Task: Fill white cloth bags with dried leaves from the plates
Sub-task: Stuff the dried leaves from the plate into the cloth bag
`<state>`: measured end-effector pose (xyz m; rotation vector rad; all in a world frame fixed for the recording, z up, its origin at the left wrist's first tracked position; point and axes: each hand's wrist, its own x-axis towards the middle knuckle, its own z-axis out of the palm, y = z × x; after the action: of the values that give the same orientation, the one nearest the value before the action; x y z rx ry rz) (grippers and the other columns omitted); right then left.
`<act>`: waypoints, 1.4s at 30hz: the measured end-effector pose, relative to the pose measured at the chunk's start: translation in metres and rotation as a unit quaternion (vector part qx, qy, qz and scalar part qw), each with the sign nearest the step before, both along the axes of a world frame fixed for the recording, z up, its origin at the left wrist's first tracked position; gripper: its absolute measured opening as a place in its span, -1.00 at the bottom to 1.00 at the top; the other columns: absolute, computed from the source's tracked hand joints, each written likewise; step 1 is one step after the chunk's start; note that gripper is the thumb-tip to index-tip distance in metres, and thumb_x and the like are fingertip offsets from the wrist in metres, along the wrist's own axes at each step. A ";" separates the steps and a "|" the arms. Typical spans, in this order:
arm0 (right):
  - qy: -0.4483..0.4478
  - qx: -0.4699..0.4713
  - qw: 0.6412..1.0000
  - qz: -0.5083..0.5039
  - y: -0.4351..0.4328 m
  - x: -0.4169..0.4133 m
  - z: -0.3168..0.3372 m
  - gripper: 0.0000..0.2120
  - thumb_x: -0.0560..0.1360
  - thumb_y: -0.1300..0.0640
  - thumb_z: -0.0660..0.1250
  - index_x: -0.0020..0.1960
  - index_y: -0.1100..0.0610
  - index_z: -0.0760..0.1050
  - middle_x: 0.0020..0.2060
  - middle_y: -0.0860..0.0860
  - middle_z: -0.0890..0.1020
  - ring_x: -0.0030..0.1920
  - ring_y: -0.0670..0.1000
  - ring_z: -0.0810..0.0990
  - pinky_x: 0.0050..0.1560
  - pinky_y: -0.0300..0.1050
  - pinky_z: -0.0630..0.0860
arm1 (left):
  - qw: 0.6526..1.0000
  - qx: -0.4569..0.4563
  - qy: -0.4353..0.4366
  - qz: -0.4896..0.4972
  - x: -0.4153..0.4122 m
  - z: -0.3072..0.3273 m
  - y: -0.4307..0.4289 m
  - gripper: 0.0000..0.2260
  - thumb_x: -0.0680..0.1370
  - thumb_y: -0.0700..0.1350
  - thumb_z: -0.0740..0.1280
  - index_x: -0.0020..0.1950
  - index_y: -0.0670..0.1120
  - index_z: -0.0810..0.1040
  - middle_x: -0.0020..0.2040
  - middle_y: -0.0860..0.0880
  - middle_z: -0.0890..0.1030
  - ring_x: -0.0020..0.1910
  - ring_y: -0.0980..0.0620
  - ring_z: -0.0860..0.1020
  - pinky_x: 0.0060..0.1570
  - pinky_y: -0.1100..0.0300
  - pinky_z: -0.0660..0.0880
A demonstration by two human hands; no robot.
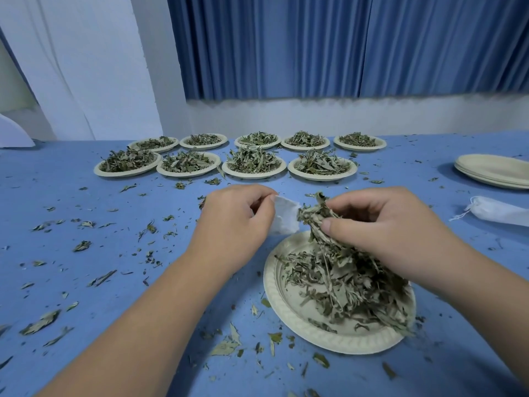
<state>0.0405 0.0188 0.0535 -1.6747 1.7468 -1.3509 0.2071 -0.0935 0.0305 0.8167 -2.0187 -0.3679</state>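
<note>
A white cloth bag [284, 216] is being pinched at its top edge by the curled fingers of the left hand [237, 222]. It is being held just past the far left rim of the near plate [286, 308]. A bunch of dried leaves [312, 216] is being gripped between the thumb and curled fingers of the right hand [383, 227], its tip just beside the bag's right edge. The bunch is being held above the leaf pile [343, 290] on that plate. Nine heaped plates [254, 174] are being kept in two rows at the far side of the blue table [86, 282]. To the far right, a stack of empty plates [492, 170] and a tied bag [498, 213] are lying, with leaf scraps [40, 325] scattered about.
</note>
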 end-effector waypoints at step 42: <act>0.381 -0.009 0.920 -0.085 0.001 0.012 -0.009 -0.83 0.50 -0.03 0.25 0.05 -0.01 0.47 -0.19 -0.10 0.54 -0.12 -0.02 0.49 -0.15 -0.08 0.47 | 0.978 0.189 0.042 -0.084 -0.019 0.003 0.034 -0.82 0.52 -0.13 0.39 -0.17 0.13 0.70 -0.44 0.08 0.60 -0.47 0.23 0.45 -0.36 0.31 0.46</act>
<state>0.0524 0.0203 0.0443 -2.2989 2.3284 -0.7993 0.1881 -0.0591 0.0331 0.8414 -1.9707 -0.8891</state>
